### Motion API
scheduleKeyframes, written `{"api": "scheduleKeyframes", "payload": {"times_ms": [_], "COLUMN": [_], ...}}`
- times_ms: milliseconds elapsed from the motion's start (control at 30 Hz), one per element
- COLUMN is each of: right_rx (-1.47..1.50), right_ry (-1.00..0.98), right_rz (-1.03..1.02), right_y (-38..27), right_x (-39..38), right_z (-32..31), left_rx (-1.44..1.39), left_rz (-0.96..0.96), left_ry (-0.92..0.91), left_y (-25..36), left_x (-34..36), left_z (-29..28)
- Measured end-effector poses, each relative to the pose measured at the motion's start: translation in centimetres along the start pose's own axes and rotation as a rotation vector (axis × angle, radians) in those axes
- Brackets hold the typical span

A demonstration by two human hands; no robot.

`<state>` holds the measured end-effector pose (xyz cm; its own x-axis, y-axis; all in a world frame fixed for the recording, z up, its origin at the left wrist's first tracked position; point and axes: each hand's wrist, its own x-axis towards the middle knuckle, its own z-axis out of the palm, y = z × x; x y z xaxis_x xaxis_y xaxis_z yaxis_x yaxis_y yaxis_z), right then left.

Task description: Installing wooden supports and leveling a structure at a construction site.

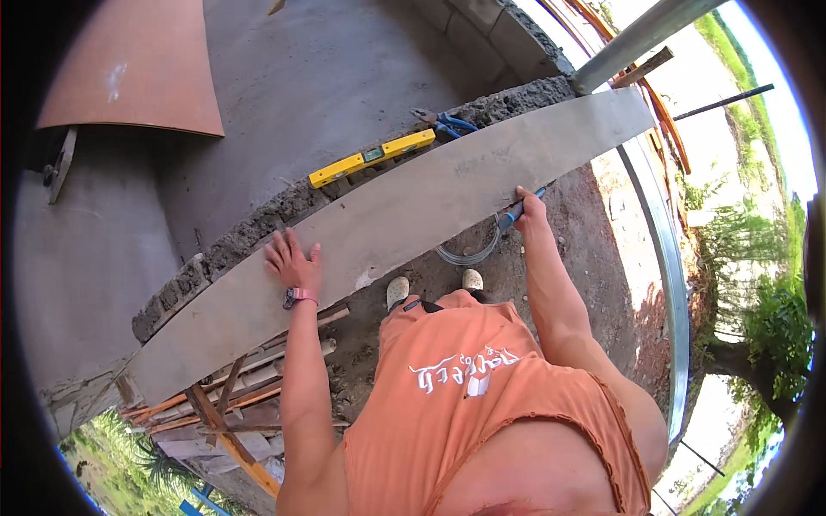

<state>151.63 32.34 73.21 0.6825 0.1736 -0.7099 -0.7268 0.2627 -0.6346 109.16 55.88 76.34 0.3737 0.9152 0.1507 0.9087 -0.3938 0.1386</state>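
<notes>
My left hand (294, 265), with a watch (298, 297) on its wrist, lies with fingers spread on a long pale grey board (413, 211). This board runs along the rough mortar top of a wall (249, 225). Closer to the board's right part, my right hand (530, 211) is closed around a blue-handled tool (509, 217) at the near edge. Its working end is mostly hidden, so its kind does not show. A yellow spirit level (372, 157) rests on the mortar beyond the board, and blue-handled pliers (447, 123) lie just right of it.
A coil of wire (469, 256) lies on the ground near my shoes (397, 292). Loose timber (231, 430) is stacked at the lower left. A metal pole (641, 43) stands at the board's right end. Past the wall, a brown sheet (133, 73) hangs over a grey floor (301, 77).
</notes>
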Motion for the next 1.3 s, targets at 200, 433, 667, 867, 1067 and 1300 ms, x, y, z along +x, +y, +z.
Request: {"api": "scheduleKeyframes", "payload": {"times_ms": [200,433,667,867,1067,1300], "right_rx": [-0.004,0.036,-0.068,-0.185,-0.137,0.098], "right_ry": [0.004,-0.010,0.024,0.114,0.086,-0.018], "right_rz": [0.007,-0.054,-0.010,-0.004,-0.015,-0.098], "right_y": [-1.4,-0.8,-1.2,-0.5,-0.4,-2.8], "right_x": [-2.7,-2.3,-5.0,-5.1,-5.9,-8.6], "right_z": [0.6,-0.4,-3.7,-4.7,-4.2,-1.5], "left_rx": [0.129,0.169,0.212,0.206,0.212,0.150], "left_rz": [-0.015,0.007,0.026,0.047,0.041,0.070], "left_ry": [-0.201,-0.192,-0.179,-0.160,-0.189,-0.243], "left_y": [1.3,0.7,1.0,0.6,0.3,1.3], "left_x": [-0.2,0.0,-0.1,-0.3,0.1,1.2], "left_z": [0.7,0.9,0.1,0.1,0.2,-0.9]}}
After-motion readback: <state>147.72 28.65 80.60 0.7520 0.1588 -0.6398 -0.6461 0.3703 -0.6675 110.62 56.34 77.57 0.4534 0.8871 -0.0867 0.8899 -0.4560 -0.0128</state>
